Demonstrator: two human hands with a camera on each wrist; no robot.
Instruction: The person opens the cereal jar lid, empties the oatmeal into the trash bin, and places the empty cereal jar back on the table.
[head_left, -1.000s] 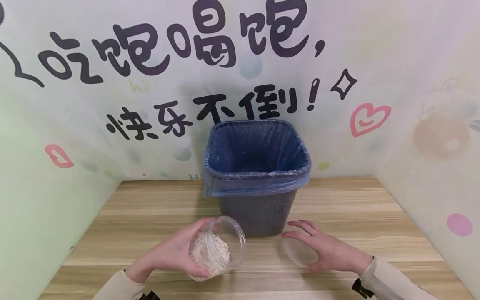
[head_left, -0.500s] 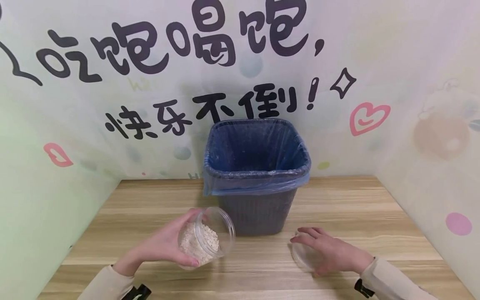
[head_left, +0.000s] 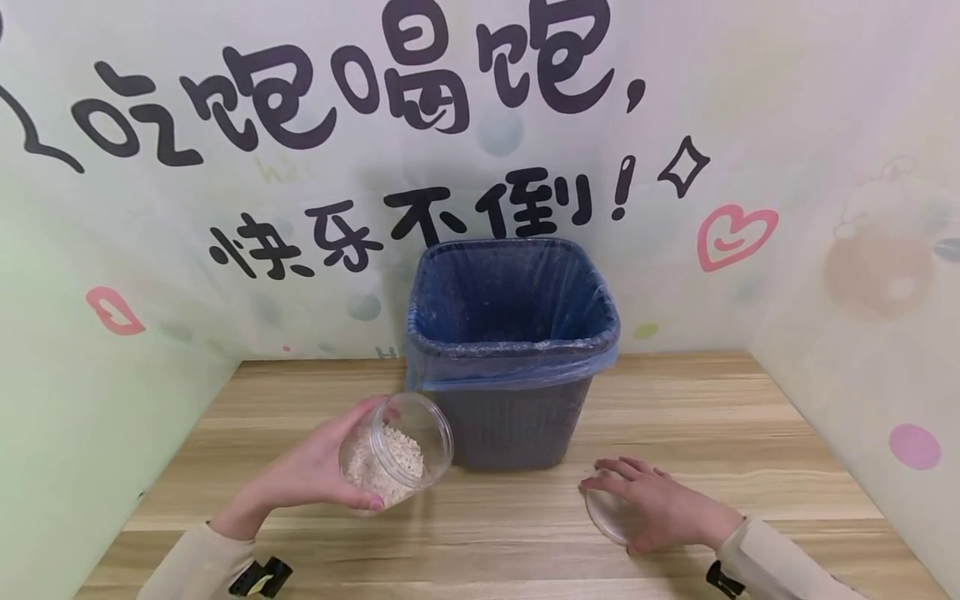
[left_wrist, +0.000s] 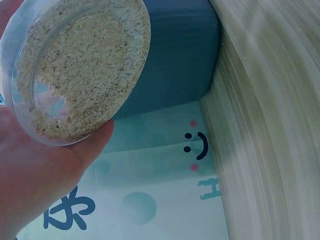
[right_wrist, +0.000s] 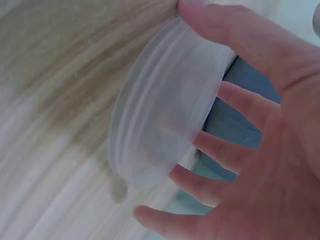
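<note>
My left hand (head_left: 318, 467) grips a clear plastic jar (head_left: 431, 433), tilted with its open mouth toward the right. Pale oat flakes (left_wrist: 95, 55) lie along the jar's lower side, seen through its base in the left wrist view. To the right, just above or on the wooden tabletop, my right hand (head_left: 663, 504) holds a round translucent lid (right_wrist: 165, 110) by its edge. The thumb is at one side of the lid and the spread fingers at the other. Whether the lid touches the table is hard to tell.
A dark bin (head_left: 517, 425) lined with a blue plastic bag (head_left: 510, 371) stands upright at the back middle, its mouth facing up. Behind it rises a printed backdrop (head_left: 322, 183), with side panels left and right. The wooden table (head_left: 495, 542) stretches between both hands.
My left hand has carried the tilted jar to the left and slightly farther back. The right hand has moved a little right and lower with the lid, then nearly stopped.
</note>
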